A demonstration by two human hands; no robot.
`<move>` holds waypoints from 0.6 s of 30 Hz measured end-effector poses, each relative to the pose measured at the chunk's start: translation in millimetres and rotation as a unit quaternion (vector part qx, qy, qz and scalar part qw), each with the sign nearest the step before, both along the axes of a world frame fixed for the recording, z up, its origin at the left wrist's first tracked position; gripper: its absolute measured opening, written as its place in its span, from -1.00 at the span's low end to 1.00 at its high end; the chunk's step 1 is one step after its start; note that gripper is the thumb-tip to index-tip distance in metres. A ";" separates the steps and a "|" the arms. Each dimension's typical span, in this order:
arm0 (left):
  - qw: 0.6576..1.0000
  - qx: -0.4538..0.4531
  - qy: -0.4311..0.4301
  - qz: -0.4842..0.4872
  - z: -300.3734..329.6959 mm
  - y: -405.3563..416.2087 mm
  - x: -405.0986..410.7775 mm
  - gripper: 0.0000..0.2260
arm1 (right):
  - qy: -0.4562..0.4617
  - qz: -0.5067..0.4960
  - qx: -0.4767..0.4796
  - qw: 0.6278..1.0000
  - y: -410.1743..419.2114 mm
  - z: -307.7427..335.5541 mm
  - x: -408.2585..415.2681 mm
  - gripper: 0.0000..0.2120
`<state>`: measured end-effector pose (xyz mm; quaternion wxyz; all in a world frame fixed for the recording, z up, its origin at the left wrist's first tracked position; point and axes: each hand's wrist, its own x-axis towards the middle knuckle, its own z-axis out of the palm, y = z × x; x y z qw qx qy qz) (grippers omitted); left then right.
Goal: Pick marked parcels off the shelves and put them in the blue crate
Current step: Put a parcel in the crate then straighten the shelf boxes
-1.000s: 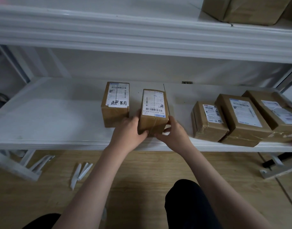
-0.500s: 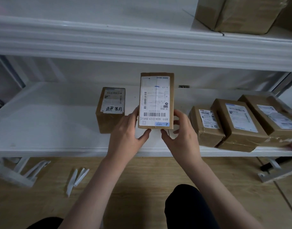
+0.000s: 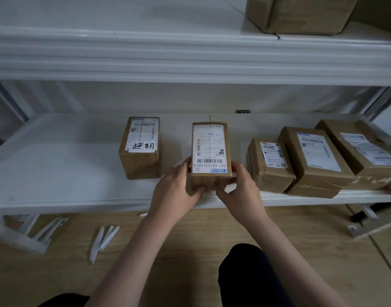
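Unmarked parcel [image 3: 210, 151] lowered back onto shelf [image 3: 57, 173], right of handwritten-marked parcel [image 3: 140, 147]. Left hand [image 3: 176, 185] and right hand [image 3: 241, 187] grasp its near end; label checked, apparently rejected.

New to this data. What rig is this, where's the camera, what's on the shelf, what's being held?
There is no robot here: a person works with two bare hands. The single view comes from a wide-angle camera worn on the head, looking forward and down, so the arms enter from the bottom edge.

The left hand and right hand hold one small brown parcel by its near end, printed label up, at the front of the white shelf.

To its left stands a parcel with handwritten marking on its label. To the right lie three more labelled parcels, packed close together. Another box sits on the shelf above. No blue crate is in view.
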<state>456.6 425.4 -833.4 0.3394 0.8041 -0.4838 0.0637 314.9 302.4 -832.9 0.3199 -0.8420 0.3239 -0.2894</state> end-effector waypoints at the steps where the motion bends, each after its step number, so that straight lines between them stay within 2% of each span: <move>1: 1.000 0.011 0.001 -0.001 -1.8 -1.2 -1.3 -0.28 | 0.004 0.001 0.009 1.000 -1.9 -3.5 -0.5 -0.43; 8: 0.997 0.080 0.020 -0.007 -10.4 -8.2 -8.2 -0.25 | 0.016 -0.052 0.027 0.998 -2.3 -10.6 -2.8 -0.47; 13: 0.996 0.072 0.026 -0.033 -8.2 -24.7 -12.5 -0.29 | -0.013 -0.082 0.044 0.996 14.2 -9.9 -22.4 -0.46; 18: 0.995 0.073 0.043 -0.054 -5.2 -37.6 -23.2 -0.36 | 0.004 -0.078 0.072 0.994 35.7 -23.4 -39.9 -0.52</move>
